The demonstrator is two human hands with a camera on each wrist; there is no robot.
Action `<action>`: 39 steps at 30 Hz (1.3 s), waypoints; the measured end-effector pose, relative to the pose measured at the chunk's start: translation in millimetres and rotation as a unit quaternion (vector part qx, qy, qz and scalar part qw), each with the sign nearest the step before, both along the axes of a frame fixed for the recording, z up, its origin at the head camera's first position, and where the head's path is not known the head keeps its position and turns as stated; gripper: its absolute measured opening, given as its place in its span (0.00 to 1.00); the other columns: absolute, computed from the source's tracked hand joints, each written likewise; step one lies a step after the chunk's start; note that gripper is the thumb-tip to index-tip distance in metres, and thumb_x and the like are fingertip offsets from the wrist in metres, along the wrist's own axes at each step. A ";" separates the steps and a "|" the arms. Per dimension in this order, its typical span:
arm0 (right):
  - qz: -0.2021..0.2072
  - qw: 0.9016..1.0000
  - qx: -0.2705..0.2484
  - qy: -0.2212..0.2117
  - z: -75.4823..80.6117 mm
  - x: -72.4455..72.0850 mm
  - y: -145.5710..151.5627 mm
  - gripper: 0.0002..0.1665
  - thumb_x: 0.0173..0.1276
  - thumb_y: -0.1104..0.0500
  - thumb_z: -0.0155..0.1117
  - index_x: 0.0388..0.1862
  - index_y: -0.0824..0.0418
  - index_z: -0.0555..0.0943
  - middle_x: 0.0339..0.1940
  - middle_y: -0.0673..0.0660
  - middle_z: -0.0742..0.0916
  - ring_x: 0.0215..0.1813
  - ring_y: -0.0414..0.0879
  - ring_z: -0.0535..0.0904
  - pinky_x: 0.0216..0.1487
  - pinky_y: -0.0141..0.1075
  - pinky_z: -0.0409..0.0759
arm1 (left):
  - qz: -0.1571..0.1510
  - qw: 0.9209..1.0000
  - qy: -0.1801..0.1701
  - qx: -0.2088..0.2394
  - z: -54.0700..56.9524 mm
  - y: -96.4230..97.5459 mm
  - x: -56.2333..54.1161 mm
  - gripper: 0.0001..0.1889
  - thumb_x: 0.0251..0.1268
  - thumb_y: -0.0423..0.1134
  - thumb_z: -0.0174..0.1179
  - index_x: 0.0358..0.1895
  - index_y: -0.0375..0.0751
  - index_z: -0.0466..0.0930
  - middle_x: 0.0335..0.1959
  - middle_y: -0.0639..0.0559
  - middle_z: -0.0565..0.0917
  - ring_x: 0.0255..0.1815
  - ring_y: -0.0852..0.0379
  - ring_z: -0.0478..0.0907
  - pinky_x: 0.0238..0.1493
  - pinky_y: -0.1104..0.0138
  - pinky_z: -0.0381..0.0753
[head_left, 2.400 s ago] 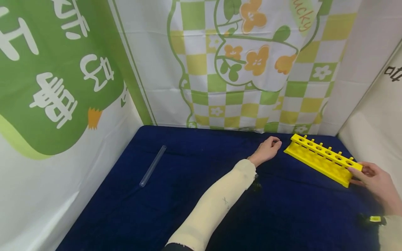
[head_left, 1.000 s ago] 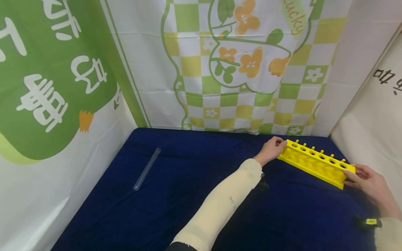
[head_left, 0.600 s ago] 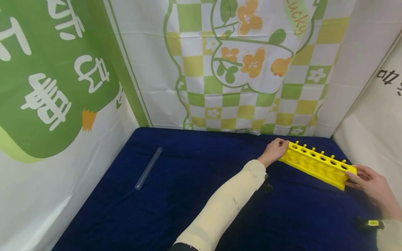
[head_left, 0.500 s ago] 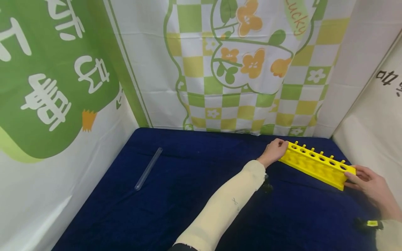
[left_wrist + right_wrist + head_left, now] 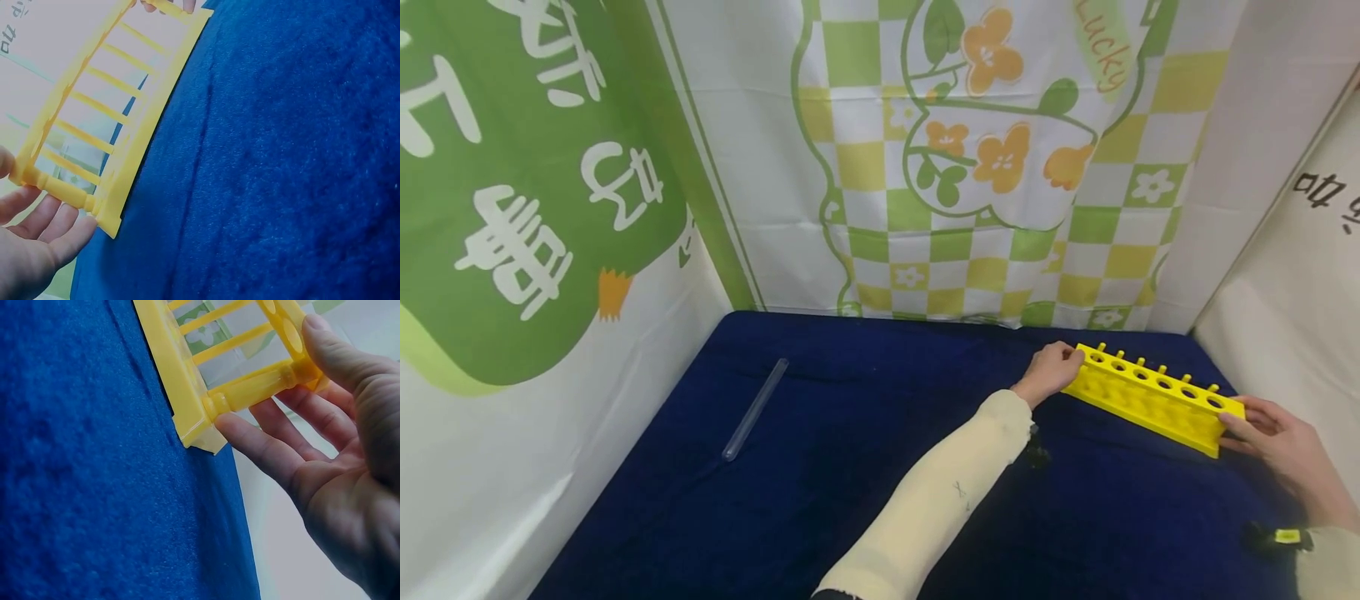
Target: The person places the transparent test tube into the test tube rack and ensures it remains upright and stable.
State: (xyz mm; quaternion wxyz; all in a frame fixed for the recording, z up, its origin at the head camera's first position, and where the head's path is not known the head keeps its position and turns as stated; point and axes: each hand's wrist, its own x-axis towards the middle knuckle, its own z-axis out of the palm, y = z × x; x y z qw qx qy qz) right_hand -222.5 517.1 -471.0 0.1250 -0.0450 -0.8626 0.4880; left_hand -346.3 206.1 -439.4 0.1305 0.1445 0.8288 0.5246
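Note:
A yellow test tube rack (image 5: pixel 1142 417) with a row of round holes and short pegs stands at the back right of the blue cloth. My left hand (image 5: pixel 1051 369) grips its left end; in the left wrist view, thumb and fingers are around the end post of the rack (image 5: pixel 134 153). My right hand (image 5: pixel 1285 442) holds the other end, thumb on the top plate and fingers at the post, as the right wrist view shows. No tube is visible in the rack. A clear glass-like test tube (image 5: pixel 756 408) lies slanted on the cloth at the left, apart from both hands.
Dark blue cloth (image 5: pixel 887 375) covers the table. Printed curtains hang on three sides: a green-and-white one (image 5: pixel 527 233) at left, a checkered one (image 5: pixel 955 250) at the back, a pale one (image 5: pixel 1300 317) at right, close behind the rack.
My left hand has moved right onto the rack's left end, from beside it. The right hand kept its hold; the rack shifted slightly left and nearer. The test tube has stayed put.

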 end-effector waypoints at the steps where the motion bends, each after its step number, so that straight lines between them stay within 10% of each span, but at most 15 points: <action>1: 0.002 1.000 -0.001 0.000 0.2 0.0 -0.8 0.15 0.71 0.53 0.62 0.52 0.41 0.69 0.36 0.25 0.80 0.35 0.25 0.81 0.34 0.35 0.86 | 0.002 1.000 -0.002 0.000 0.4 -0.7 0.1 0.19 0.76 0.57 0.45 0.58 0.55 0.76 0.47 0.60 0.80 0.36 0.62 0.75 0.40 0.66 0.77; 26: -0.020 0.999 0.024 -0.009 0.7 -6.4 -12.3 0.20 0.71 0.47 0.61 0.56 0.50 0.67 0.35 0.27 0.77 0.34 0.25 0.79 0.36 0.37 0.86 | 0.021 0.999 0.006 0.024 0.0 -10.0 1.9 0.17 0.75 0.57 0.46 0.52 0.53 0.78 0.37 0.59 0.79 0.30 0.60 0.74 0.35 0.67 0.75; 39: -0.025 0.997 0.064 -0.028 1.8 -8.3 -19.0 0.40 0.72 0.44 0.58 0.65 0.74 0.61 0.38 0.34 0.76 0.34 0.23 0.77 0.36 0.38 0.86 | 0.025 0.999 0.009 0.024 -3.8 -15.4 0.3 0.18 0.75 0.58 0.46 0.53 0.54 0.78 0.41 0.60 0.80 0.34 0.61 0.75 0.37 0.66 0.76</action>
